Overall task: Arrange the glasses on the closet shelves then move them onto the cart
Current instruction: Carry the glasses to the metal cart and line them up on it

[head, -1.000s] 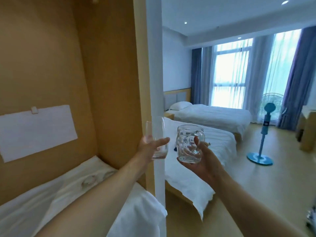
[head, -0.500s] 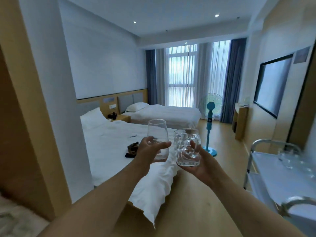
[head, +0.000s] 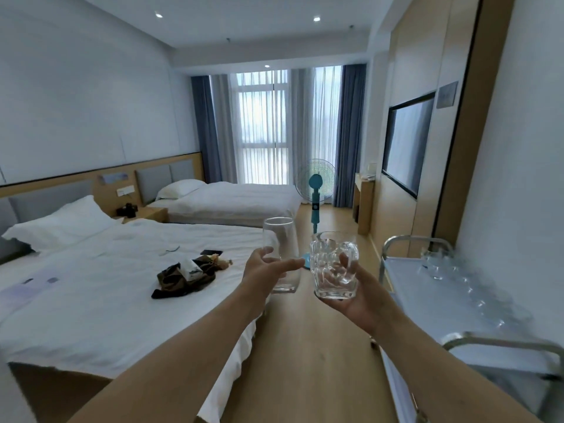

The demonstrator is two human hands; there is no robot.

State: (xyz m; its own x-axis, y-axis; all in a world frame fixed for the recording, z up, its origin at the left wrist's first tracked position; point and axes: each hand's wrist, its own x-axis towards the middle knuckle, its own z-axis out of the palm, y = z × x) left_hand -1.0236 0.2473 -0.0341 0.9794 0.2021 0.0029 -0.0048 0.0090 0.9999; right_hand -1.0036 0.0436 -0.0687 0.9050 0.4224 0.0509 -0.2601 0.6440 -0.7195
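Two glasses carried, one per hand. Left hand (head: 265,271) gripped smooth tumbler (head: 281,253); right hand (head: 353,292) wrapped dimpled mug (head: 334,264). Both empty, held above floor between near bed (head: 100,288) and cart (head: 433,296) at right. Several blurred glasses (head: 467,279) on cart top, count unclear. No writing readable.

Daylight pours through the sheer curtains (head: 276,129) at the far window (head: 262,126), bright and nearly washed out there. Small ceiling spotlights (head: 316,18) add little. The room reads cool and fairly dim nearer the camera. Wide-angle bending curves the walls at the edges, and the cart (head: 464,303) on the right is smeared with blur.
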